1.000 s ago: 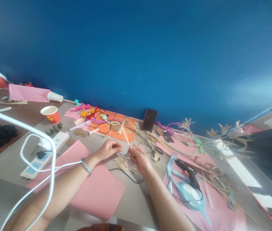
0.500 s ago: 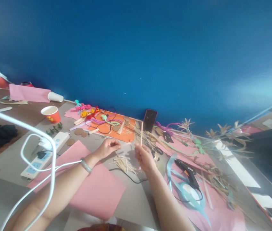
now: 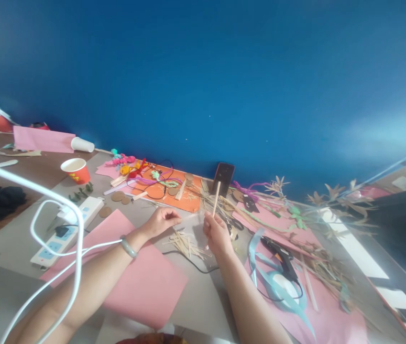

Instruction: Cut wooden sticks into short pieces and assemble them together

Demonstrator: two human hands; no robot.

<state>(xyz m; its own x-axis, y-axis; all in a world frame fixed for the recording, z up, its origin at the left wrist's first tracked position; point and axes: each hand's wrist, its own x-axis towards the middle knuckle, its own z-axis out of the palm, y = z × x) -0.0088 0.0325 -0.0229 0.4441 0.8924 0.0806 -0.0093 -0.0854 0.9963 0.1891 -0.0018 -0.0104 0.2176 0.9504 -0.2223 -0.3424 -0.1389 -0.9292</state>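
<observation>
My right hand (image 3: 218, 235) is closed around a thin wooden stick (image 3: 216, 198), which rises from the fist and leans slightly right. The stick's lower end shows just under the hand. To the left, my left hand (image 3: 162, 221) has thumb and forefinger pinched together. A faint pale line runs from those fingertips toward the right hand, too blurred to name. Below and between both hands lies a loose pile of short thin sticks (image 3: 185, 244) on the grey table. A pink paper sheet (image 3: 145, 282) lies under my left forearm.
A black phone (image 3: 225, 175) leans on the blue wall. Right of my arm are a glue gun (image 3: 282, 258) and light blue ribbon (image 3: 272, 282). A white power strip (image 3: 68, 236) and a red paper cup (image 3: 80, 174) stand left. A white cable (image 3: 81, 239) crosses the left foreground.
The wooden stick has tilted from nearly upright to leaning right, and my right hand has shifted slightly right. My left hand has hardly moved.
</observation>
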